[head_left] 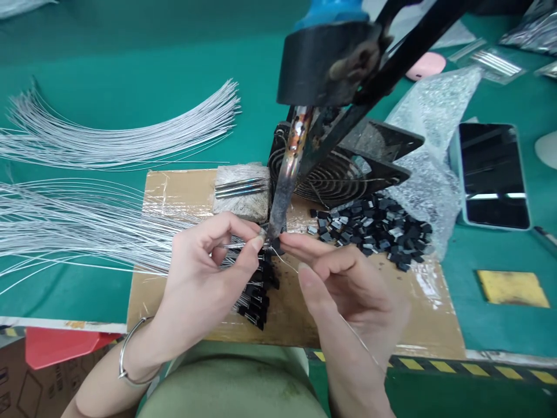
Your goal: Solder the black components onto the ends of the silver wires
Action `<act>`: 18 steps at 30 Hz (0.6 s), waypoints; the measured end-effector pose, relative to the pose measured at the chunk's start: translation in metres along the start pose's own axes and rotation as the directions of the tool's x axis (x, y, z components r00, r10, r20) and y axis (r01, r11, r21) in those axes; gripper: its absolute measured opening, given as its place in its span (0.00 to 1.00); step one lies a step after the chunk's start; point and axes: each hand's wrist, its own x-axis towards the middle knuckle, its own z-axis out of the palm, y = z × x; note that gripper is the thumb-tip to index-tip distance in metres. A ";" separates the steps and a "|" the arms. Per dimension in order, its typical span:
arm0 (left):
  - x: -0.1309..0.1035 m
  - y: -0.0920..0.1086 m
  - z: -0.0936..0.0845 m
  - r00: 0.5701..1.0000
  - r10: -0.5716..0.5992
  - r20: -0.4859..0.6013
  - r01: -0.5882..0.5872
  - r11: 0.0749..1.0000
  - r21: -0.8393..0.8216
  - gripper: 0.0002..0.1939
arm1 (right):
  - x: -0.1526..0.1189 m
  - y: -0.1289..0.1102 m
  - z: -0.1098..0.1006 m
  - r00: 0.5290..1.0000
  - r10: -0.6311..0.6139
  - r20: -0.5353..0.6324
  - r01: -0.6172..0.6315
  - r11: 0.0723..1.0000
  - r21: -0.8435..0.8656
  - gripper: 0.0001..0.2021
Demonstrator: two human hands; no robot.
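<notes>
My left hand is closed in a pinch around a thin white wire, just left of the soldering iron's tip; the fingers hide most of what they hold. The soldering iron hangs tip-down from a black arm. A thin strand of solder wire runs from beside its tip into my right hand, whose thumb and fingers are closed on it and which it crosses toward the wrist. Wires with black connectors lie below my left hand. Right of the iron is a pile of loose black connectors.
Cardboard covers the work spot. A round-grilled fan stands behind the iron, beside a pale block with metal rods. White wire bundles lie left. Bubble wrap, a phone and a yellow sponge are right.
</notes>
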 end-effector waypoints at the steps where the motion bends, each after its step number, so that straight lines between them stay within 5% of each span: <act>1: 0.000 0.000 0.000 1.000 0.003 -0.001 -0.003 1.000 0.003 0.05 | 0.000 0.000 0.000 1.000 -0.002 0.001 0.002 1.000 0.002 0.09; 18: 0.000 -0.001 0.000 1.000 0.005 0.011 -0.005 1.000 -0.011 0.06 | -0.002 0.002 0.004 1.000 0.008 -0.027 -0.007 0.999 0.033 0.09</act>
